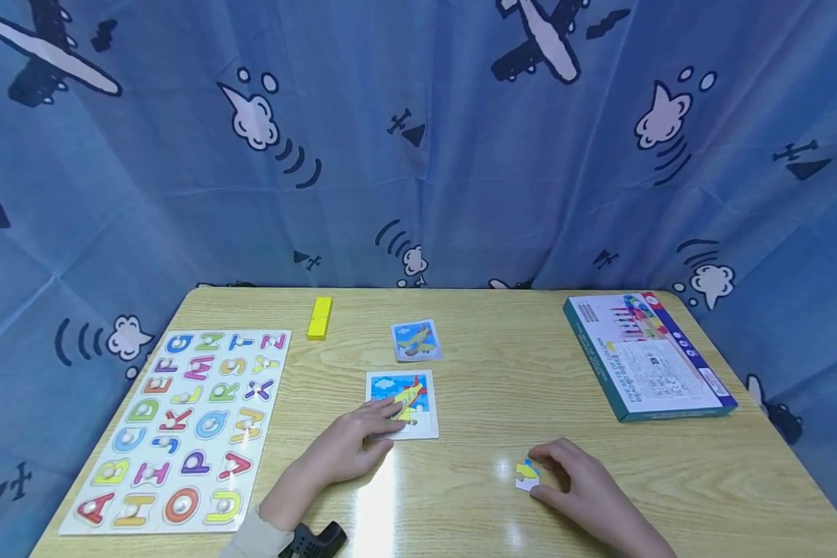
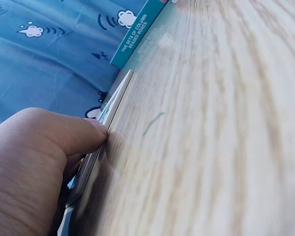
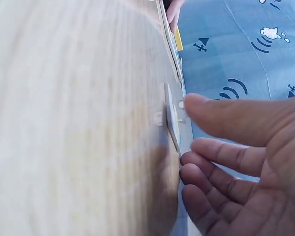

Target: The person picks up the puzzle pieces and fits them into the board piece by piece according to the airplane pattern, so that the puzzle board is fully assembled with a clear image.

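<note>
My left hand (image 1: 356, 442) rests on a square white-bordered puzzle board (image 1: 428, 428) with a yellow airplane picture. Its fingers lie over the picture's left part; in the left wrist view the thumb is at the board's edge. My right hand (image 1: 586, 484) is by a small yellow, blue and white jigsaw piece (image 1: 526, 475) on the table, right of the board. In the right wrist view its thumb and fingers are spread, with a gap between the thumb and the piece (image 3: 171, 118). A square airplane picture card (image 1: 417, 339) lies just behind the board.
On the left lies an alphabet board (image 1: 263, 442) with colourful letters. A yellow block (image 1: 319, 318) sits near the table's back edge. At the right stands a flat teal-sided box (image 1: 652, 356). Behind the wooden table (image 1: 488, 341) hangs a blue curtain (image 1: 460, 194).
</note>
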Tool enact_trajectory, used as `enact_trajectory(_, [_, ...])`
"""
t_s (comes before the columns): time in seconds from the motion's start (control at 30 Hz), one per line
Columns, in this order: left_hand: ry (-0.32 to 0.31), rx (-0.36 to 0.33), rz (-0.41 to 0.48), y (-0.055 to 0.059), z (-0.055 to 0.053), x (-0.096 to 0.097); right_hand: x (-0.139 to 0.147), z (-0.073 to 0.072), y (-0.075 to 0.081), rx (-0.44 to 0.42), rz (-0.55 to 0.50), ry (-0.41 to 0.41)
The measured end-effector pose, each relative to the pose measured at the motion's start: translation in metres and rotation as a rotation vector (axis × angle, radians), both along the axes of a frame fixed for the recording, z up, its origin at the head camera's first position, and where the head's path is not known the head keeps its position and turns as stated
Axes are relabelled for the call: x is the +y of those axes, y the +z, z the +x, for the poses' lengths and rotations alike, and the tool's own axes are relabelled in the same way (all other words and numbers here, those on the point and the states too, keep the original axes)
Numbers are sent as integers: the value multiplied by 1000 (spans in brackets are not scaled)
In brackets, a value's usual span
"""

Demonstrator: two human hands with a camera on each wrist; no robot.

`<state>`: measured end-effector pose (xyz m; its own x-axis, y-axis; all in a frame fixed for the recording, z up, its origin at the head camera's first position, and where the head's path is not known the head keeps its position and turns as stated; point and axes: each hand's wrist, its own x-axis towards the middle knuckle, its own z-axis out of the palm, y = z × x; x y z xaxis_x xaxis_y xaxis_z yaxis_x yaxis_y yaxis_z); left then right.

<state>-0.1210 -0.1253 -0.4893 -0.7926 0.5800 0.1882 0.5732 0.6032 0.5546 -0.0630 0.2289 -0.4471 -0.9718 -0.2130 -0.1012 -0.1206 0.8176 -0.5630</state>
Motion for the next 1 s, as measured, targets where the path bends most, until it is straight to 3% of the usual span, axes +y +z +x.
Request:
enact_trajectory(0.47, [2,-40,-2,1,0,0,2,-1,-12,61,-28,44])
enact_trajectory(0.8, [-5,-37,5,0,-1,-1,-1,-3,-6,52,-3,92])
enact_trajectory(1.0, [-20,-8,14,-1,-1,-1,-13,-12,1,69,19,118])
